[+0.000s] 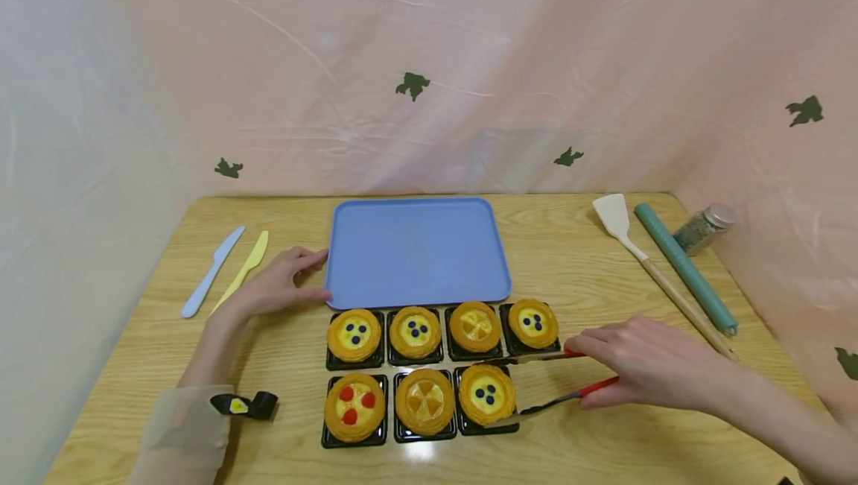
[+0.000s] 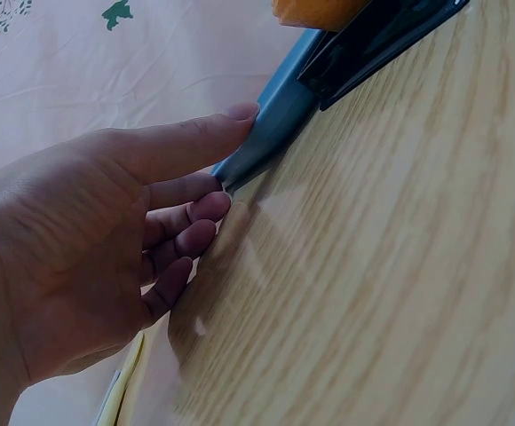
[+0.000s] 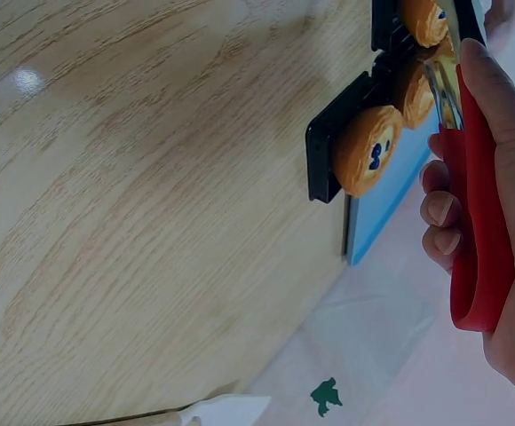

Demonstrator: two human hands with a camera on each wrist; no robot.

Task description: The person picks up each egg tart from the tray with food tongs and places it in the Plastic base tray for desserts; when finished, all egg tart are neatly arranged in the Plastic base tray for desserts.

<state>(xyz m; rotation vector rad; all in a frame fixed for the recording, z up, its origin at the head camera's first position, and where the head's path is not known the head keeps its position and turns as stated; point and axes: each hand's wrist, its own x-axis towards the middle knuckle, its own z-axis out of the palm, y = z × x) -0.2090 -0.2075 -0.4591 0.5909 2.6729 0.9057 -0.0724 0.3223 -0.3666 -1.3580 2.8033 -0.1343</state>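
Note:
My left hand [image 1: 284, 281] rests at the left edge of a blue tray [image 1: 415, 250]; thumb and forefinger touch its rim, the other fingers loosely bent. With my right hand [image 1: 643, 362] I grip red-handled tongs [image 1: 599, 387]. Their spread arms straddle the front-row blueberry tart [image 1: 487, 395], which sits in a black square holder; one tip lies along its near side, the other behind it. Beside it are an orange-wedge tart [image 1: 424, 401] and a red-berry tart [image 1: 355, 407]. The back row holds blueberry tarts [image 1: 415, 333] and another wedge-topped tart [image 1: 475, 327].
Left of the tray lie a blue knife [image 1: 213, 273] and a yellow knife [image 1: 251, 260]. At the right are a white spatula [image 1: 620, 224] with a wooden handle, a teal rod [image 1: 684, 269] and a spice jar [image 1: 704, 229]. Curtains rise around the wooden table [image 1: 556, 235].

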